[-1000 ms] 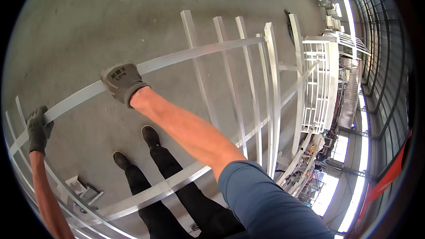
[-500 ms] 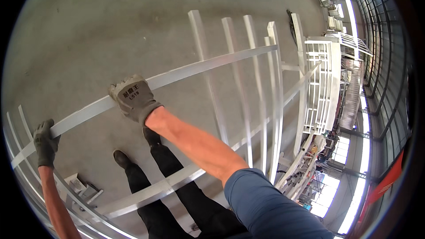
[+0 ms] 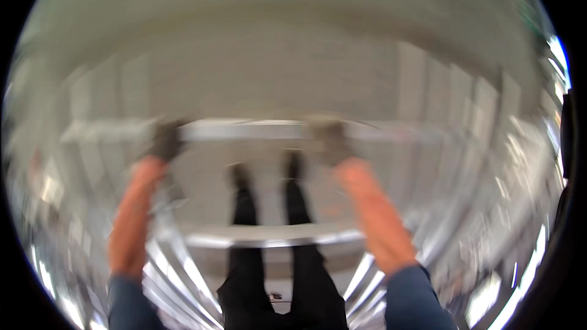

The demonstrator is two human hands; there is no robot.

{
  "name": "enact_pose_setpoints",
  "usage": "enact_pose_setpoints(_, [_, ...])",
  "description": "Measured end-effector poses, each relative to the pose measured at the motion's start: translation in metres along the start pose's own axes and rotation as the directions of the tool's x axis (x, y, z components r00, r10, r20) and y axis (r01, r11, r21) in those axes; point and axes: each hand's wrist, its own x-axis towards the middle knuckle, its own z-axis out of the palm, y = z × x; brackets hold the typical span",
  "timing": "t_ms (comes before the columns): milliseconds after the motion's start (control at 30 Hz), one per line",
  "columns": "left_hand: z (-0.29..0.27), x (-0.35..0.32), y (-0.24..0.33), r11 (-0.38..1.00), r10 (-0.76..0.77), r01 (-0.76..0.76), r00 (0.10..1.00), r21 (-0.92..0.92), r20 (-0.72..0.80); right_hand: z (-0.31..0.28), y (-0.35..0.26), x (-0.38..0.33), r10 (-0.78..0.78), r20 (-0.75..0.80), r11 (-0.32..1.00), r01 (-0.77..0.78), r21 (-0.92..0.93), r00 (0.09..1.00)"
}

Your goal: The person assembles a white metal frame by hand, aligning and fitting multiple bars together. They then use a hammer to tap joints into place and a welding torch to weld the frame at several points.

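I see a pale metal rail running level across the middle of the view, from about 9 o'clock to 3 o'clock, with both gloved hands on it. My left hand sits on the rail at roughly 10 o'clock from centre, my right hand at roughly 1 o'clock, the two well apart. The frame is badly smeared, so I cannot tell whether the fingers wrap fully round the rail or only rest on it. Both forearms are bare and reach straight up from the lower edge, blue sleeves pushed back. A second rail lies parallel nearer me, toward 6 o'clock. Between the two rails I count two dark shoes on the grey floor.
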Motion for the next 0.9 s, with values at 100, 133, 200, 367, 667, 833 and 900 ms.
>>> enact_pose_setpoints(100, [-0.009,0.003,0.021,0.997,-0.004,0.003,1.0,0.076,0.021,-0.052,-0.052,0.015,0.052,0.135,0.994,-0.038,-0.104,0.989])
enact_pose_setpoints(133, [-0.056,0.014,0.046,0.982,0.054,-0.044,0.997,0.184,-0.052,-0.063,-0.058,0.009,0.011,0.108,0.985,0.008,-0.172,0.994])
enact_pose_setpoints(200, [-0.074,-0.008,0.046,0.998,0.016,-0.02,0.998,0.062,0.055,-0.058,-0.091,-0.014,0.13,0.128,0.963,-0.094,-0.254,0.983])
enact_pose_setpoints(367, [-0.099,-0.016,0.069,0.993,-0.037,0.047,0.995,-0.107,0.095,-0.062,-0.061,-0.018,0.127,0.161,0.967,-0.086,-0.238,0.979])
enact_pose_setpoints(667, [-0.071,-0.029,0.086,0.992,-0.079,0.103,0.959,-0.076,0.273,-0.046,-0.067,-0.05,0.18,0.232,0.969,-0.131,-0.21,0.956])
enact_pose_setpoints(833, [-0.098,-0.077,0.108,0.988,-0.044,-0.032,0.875,-0.149,-0.483,-0.084,-0.112,-0.051,-0.009,-0.051,0.935,-0.01,-0.353,0.999])
enact_pose_setpoints(900, [-0.098,-0.128,0.129,0.965,-0.118,-0.014,0.869,-0.262,-0.481,-0.092,-0.127,-0.069,-0.03,-0.093,0.967,0.005,-0.254,0.995])
